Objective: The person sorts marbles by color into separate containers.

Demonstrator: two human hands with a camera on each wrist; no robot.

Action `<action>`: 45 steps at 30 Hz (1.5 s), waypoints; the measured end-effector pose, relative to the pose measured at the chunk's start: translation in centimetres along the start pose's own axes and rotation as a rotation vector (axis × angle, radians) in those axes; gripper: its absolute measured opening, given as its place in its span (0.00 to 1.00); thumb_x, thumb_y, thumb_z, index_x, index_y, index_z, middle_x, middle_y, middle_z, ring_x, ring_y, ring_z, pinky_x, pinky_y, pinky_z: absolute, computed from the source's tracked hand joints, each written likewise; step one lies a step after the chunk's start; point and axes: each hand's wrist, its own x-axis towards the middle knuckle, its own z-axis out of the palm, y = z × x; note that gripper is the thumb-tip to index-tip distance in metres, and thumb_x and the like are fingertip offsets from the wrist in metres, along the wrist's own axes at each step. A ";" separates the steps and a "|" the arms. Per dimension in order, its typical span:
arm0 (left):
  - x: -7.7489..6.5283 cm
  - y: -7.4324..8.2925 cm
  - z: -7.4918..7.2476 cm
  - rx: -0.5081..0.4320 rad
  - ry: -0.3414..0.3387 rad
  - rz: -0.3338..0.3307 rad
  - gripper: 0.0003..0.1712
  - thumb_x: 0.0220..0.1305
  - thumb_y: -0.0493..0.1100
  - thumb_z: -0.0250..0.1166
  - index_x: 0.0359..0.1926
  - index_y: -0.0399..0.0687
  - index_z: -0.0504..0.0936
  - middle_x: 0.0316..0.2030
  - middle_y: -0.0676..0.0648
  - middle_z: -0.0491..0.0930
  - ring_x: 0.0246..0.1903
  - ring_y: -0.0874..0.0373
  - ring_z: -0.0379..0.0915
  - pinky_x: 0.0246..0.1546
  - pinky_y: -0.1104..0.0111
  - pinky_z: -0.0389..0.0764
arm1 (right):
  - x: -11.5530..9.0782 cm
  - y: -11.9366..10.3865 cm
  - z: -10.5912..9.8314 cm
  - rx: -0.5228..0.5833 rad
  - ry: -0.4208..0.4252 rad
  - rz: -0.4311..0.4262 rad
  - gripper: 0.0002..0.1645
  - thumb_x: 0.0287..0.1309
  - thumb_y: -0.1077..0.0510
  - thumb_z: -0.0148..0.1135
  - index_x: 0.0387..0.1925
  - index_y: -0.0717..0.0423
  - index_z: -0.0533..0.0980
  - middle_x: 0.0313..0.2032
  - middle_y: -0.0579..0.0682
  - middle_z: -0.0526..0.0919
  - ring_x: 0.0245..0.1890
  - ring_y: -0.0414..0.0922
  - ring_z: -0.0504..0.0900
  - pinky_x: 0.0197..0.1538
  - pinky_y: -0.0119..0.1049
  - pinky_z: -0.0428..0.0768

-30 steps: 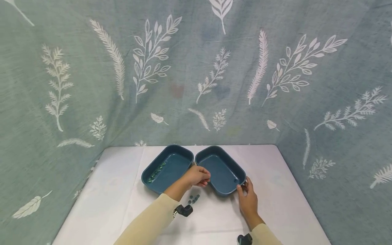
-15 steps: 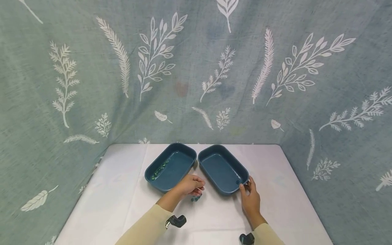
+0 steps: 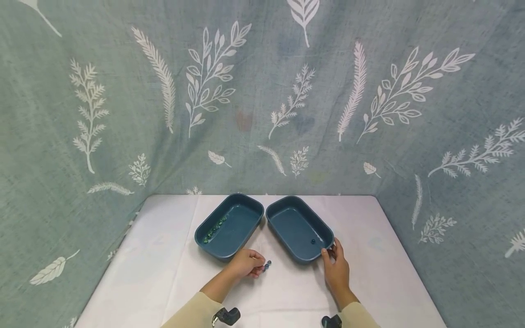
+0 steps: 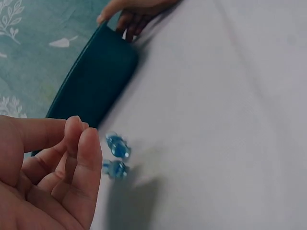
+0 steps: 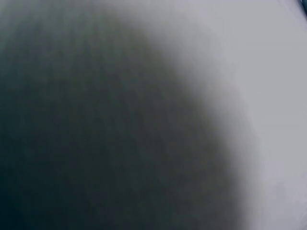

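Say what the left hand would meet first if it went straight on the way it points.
The left hand would probably meet the small blue beads on the white cloth first, though depth is unclear.

Marbles (image 4: 119, 148) lie before left tray (image 3: 235, 228) and right tray (image 3: 295, 228).

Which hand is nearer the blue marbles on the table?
Left: the left hand is close beside the blue marbles; the right hand, farther right, grips the right tray.

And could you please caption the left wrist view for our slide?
Left grip beside blue marbles on white cloth, right grip holding a teal tray.
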 end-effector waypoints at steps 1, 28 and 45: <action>-0.2 -0.3 -0.1 0.004 0.008 0.000 0.06 0.64 0.34 0.63 0.36 0.32 0.80 0.24 0.45 0.80 0.20 0.60 0.75 0.23 0.66 0.82 | 0.0 0.0 0.0 0.000 -0.001 0.002 0.41 0.68 0.39 0.53 0.74 0.50 0.54 0.63 0.62 0.72 0.60 0.57 0.73 0.63 0.57 0.66; -1.5 -2.7 -0.7 -0.020 0.086 -0.074 0.07 0.62 0.33 0.63 0.41 0.34 0.79 0.25 0.44 0.81 0.20 0.59 0.76 0.22 0.67 0.82 | -0.2 -0.7 -0.1 -0.006 -0.006 0.016 0.41 0.69 0.39 0.53 0.74 0.52 0.54 0.63 0.62 0.71 0.61 0.58 0.73 0.64 0.58 0.64; -0.6 -3.0 0.3 0.075 0.147 -0.053 0.02 0.60 0.32 0.65 0.33 0.34 0.80 0.21 0.45 0.79 0.18 0.59 0.76 0.20 0.67 0.82 | -0.3 -0.7 -0.2 -0.003 -0.002 0.002 0.41 0.68 0.39 0.54 0.74 0.50 0.54 0.62 0.62 0.73 0.60 0.57 0.74 0.63 0.58 0.65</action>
